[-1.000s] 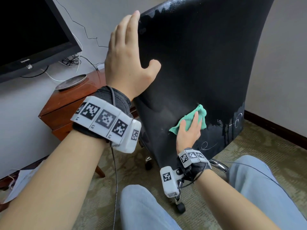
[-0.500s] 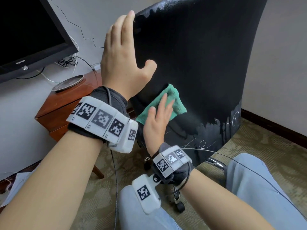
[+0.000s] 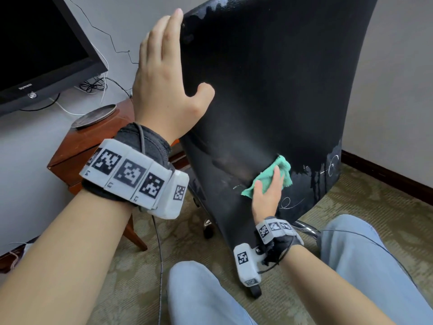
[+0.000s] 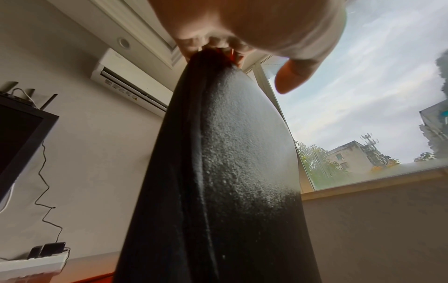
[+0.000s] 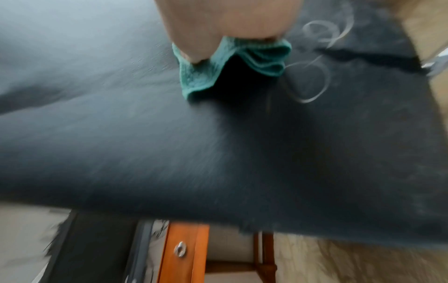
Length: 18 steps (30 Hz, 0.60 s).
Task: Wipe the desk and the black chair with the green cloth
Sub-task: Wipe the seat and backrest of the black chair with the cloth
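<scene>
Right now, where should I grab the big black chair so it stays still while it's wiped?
Grip the black padded chair back by its upper side edge, coming from the left, as the left hand does. That edge is thin enough for fingers to wrap, well above the green cloth under the right hand.

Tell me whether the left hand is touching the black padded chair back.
Touching. In the left wrist view the left hand wraps its fingers over the black chair back's top edge; the head view shows its palm flat against the side.
</scene>
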Each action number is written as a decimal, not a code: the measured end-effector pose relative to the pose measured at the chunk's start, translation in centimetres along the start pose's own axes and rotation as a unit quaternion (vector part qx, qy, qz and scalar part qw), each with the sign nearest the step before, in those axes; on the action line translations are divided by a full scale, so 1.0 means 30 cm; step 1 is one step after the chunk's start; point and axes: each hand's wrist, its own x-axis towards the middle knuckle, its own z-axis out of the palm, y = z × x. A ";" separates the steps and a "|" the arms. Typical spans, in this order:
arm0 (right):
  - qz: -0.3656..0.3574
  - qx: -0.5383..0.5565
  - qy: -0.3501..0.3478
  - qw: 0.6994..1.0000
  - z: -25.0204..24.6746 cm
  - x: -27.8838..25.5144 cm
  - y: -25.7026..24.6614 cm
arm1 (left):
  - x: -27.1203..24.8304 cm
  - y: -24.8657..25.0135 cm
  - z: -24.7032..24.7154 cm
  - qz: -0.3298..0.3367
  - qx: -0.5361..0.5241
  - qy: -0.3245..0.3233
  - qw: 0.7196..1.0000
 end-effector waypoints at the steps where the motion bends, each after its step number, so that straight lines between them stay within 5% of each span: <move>1: 0.038 0.009 0.003 0.999 -0.019 0.016 0.029 | -0.001 0.003 0.003 0.001 0.000 0.004 1.000; 9: 0.208 0.029 0.016 0.977 0.013 0.045 -0.040 | 0.005 0.013 0.022 -0.003 0.013 0.019 1.000; 18: 0.051 0.107 -0.102 0.988 0.065 -0.096 -0.318 | -0.002 0.012 0.019 -0.003 -0.004 0.035 0.999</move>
